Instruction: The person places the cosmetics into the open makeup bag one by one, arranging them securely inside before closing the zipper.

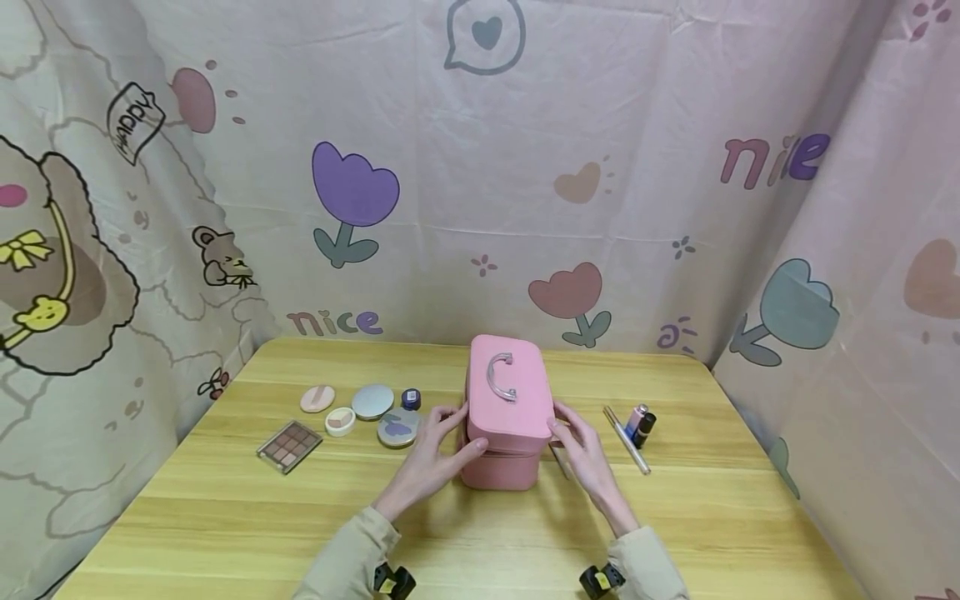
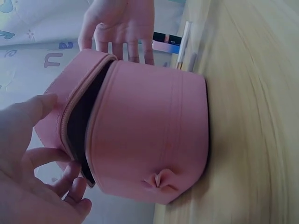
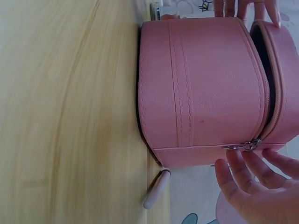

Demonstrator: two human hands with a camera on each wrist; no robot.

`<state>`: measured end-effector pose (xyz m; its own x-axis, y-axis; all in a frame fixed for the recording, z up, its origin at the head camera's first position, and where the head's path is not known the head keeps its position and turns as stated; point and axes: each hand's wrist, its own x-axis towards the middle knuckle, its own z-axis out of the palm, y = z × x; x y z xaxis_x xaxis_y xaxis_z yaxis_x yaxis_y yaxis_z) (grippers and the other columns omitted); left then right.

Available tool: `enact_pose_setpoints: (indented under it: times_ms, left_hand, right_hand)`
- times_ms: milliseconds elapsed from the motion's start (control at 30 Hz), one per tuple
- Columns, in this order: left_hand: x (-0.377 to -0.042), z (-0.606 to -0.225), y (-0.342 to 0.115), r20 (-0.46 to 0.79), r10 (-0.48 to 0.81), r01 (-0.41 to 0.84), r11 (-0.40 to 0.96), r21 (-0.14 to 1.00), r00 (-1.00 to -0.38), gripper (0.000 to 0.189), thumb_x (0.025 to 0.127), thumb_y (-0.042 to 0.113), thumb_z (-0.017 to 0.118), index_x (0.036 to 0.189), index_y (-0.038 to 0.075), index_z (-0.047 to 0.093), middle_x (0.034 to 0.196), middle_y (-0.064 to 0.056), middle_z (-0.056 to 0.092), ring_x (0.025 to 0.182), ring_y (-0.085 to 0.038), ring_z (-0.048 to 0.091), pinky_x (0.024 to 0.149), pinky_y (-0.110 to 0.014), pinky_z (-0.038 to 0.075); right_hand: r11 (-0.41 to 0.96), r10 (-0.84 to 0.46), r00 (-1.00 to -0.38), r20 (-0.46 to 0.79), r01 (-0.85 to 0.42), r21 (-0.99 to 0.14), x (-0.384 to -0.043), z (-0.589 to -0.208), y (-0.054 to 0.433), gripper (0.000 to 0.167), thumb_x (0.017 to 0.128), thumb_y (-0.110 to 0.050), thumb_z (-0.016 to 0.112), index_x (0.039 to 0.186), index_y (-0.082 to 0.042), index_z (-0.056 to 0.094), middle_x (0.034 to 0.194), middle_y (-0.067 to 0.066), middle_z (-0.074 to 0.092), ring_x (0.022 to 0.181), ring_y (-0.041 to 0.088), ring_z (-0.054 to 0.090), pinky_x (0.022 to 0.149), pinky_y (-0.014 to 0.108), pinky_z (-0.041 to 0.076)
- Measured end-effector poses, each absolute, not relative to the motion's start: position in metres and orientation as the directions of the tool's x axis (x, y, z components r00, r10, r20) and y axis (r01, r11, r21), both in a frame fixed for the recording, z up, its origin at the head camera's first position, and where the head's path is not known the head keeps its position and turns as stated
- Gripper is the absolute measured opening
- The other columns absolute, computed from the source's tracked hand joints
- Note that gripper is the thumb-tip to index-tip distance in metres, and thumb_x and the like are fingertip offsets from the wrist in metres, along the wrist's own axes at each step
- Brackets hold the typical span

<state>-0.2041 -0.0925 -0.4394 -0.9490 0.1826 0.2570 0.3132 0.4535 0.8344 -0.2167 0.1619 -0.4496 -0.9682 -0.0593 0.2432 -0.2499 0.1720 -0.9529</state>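
A pink makeup case (image 1: 501, 472) stands upright on the table, its lid (image 1: 517, 408) slightly raised and a dark gap showing along the zip. On the lid is a silver handle (image 1: 491, 379). My left hand (image 1: 427, 458) holds the lid's left side; in the left wrist view its thumb presses the outside while the other fingers curl at the unzipped edge. At the opposite side is my right hand (image 1: 587, 457), its fingers extended. The right wrist view shows those fingertips touching the case beside the metal zip pull (image 3: 245, 146). The case's inside is hidden.
To the left lie an eyeshadow palette (image 1: 289, 446), a powder puff (image 1: 317, 398), a small round pot (image 1: 340, 422), round compacts (image 1: 372, 402) and a dark blue jar (image 1: 411, 399). A slim stick (image 1: 560, 462) lies by the case; a white pen-like tube (image 1: 627, 440) and small bottles (image 1: 642, 429) are farther right.
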Motion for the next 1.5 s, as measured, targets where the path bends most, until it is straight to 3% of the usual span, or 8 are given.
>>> enact_pose_setpoints:
  times_ms: [267,467,633,767,900,1000,1233,1500]
  left_hand:
    - [-0.205,-0.434,-0.087,0.315,0.169,0.357,0.367,0.859,-0.934,0.066,0.096,0.024,0.079,0.151,-0.001,0.054,0.144,-0.02,0.061,0.139,-0.044,0.05,0.118,-0.068,0.037]
    - [-0.205,-0.429,-0.083,0.336,0.149,0.365,0.272,0.89,-0.93,0.058,0.097,0.018,0.078,0.148,0.0,0.058,0.144,-0.022,0.062,0.14,-0.043,0.053,0.121,-0.067,0.034]
    - [-0.205,-0.428,-0.081,0.352,0.127,0.373,0.234,0.898,-0.927,0.054,0.097,0.015,0.077,0.146,0.003,0.061,0.145,-0.022,0.062,0.141,-0.043,0.052,0.122,-0.067,0.032]
    - [-0.205,-0.426,-0.078,0.374,0.12,0.392,0.205,0.897,-0.92,0.051,0.096,0.013,0.077,0.144,0.003,0.063,0.145,-0.022,0.063,0.142,-0.043,0.052,0.122,-0.067,0.032]
    - [-0.206,-0.424,-0.075,0.4,0.121,0.416,0.18,0.891,-0.909,0.049,0.097,0.011,0.076,0.143,0.002,0.064,0.144,-0.021,0.064,0.141,-0.043,0.053,0.122,-0.067,0.033]
    - [-0.206,-0.423,-0.073,0.414,0.125,0.43,0.171,0.886,-0.902,0.049,0.097,0.01,0.076,0.143,0.002,0.064,0.143,-0.02,0.065,0.141,-0.042,0.053,0.122,-0.066,0.034]
    - [-0.208,-0.42,-0.069,0.422,0.16,0.446,0.165,0.88,-0.892,0.049,0.099,0.011,0.073,0.146,0.005,0.062,0.146,-0.018,0.063,0.143,-0.041,0.051,0.123,-0.066,0.033]
    - [-0.211,-0.423,-0.071,0.437,0.15,0.459,0.175,0.871,-0.887,0.049,0.099,0.006,0.071,0.146,-0.001,0.059,0.139,-0.02,0.067,0.128,-0.041,0.059,0.114,-0.063,0.043]
  right_hand:
    - [0.145,-0.062,-0.968,0.242,-0.249,-0.958,-0.212,-0.447,0.166,0.049,0.11,-0.011,0.05,0.151,0.014,0.043,0.148,0.036,0.053,0.104,-0.006,0.062,0.093,0.022,0.057]
    - [0.18,-0.003,-0.924,0.383,-0.377,-0.908,-0.213,-0.449,0.167,0.045,0.104,-0.005,0.059,0.146,0.012,0.052,0.144,0.032,0.056,0.113,-0.001,0.06,0.098,0.016,0.052]
    - [0.32,0.004,-0.853,0.521,-0.493,-0.809,-0.212,-0.449,0.165,0.048,0.094,-0.004,0.073,0.14,0.002,0.062,0.14,0.021,0.062,0.126,0.019,0.054,0.108,0.04,0.05]
    - [0.379,-0.02,-0.842,0.539,-0.506,-0.775,-0.209,-0.448,0.163,0.054,0.085,-0.01,0.083,0.137,-0.008,0.067,0.14,0.015,0.059,0.13,0.023,0.049,0.112,0.062,0.042]
    - [0.402,-0.037,-0.839,0.543,-0.51,-0.761,-0.208,-0.449,0.162,0.057,0.08,-0.01,0.09,0.134,-0.011,0.07,0.137,0.014,0.058,0.13,0.025,0.046,0.114,0.067,0.036]
    - [0.426,-0.027,-0.823,0.567,-0.523,-0.739,-0.209,-0.45,0.161,0.056,0.079,-0.009,0.091,0.131,-0.01,0.072,0.134,0.013,0.059,0.127,0.024,0.049,0.112,0.061,0.039]
    - [0.462,0.006,-0.769,0.64,-0.565,-0.683,-0.209,-0.453,0.165,0.052,0.077,-0.005,0.091,0.127,-0.009,0.075,0.112,0.007,0.065,0.106,0.016,0.059,0.099,0.031,0.046]
    - [0.444,0.013,-0.741,0.672,-0.598,-0.667,-0.211,-0.458,0.172,0.053,0.081,0.001,0.086,0.131,-0.005,0.071,0.113,0.008,0.069,0.106,0.013,0.062,0.098,0.02,0.047]
